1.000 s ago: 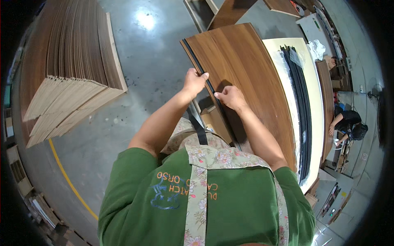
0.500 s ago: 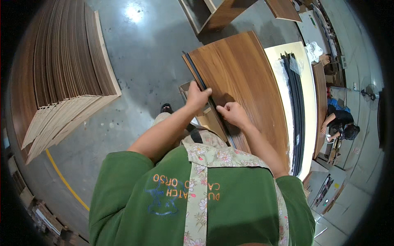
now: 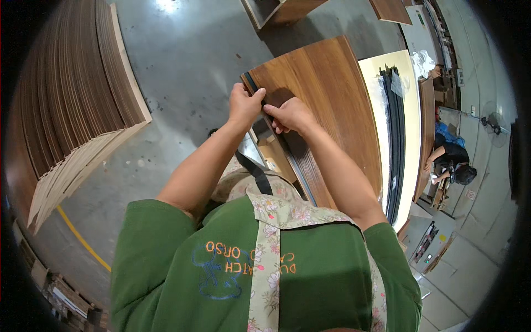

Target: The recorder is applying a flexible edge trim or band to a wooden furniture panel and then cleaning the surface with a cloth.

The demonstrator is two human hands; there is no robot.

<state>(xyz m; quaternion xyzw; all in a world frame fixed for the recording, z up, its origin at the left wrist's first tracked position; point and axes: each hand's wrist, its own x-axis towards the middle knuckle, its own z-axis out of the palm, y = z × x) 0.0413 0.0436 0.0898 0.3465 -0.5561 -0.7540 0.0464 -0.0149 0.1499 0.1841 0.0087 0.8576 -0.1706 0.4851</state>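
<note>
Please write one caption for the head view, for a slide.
Left hand and right hand at a black strip along a brown board, stacked panels at left.

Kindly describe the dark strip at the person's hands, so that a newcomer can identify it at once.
Find the large brown board in front of the person. Along its left edge, at the left hand and right hand, runs the narrow dark strip. Unlike the bundled black strips right of the board, it is single.
</note>
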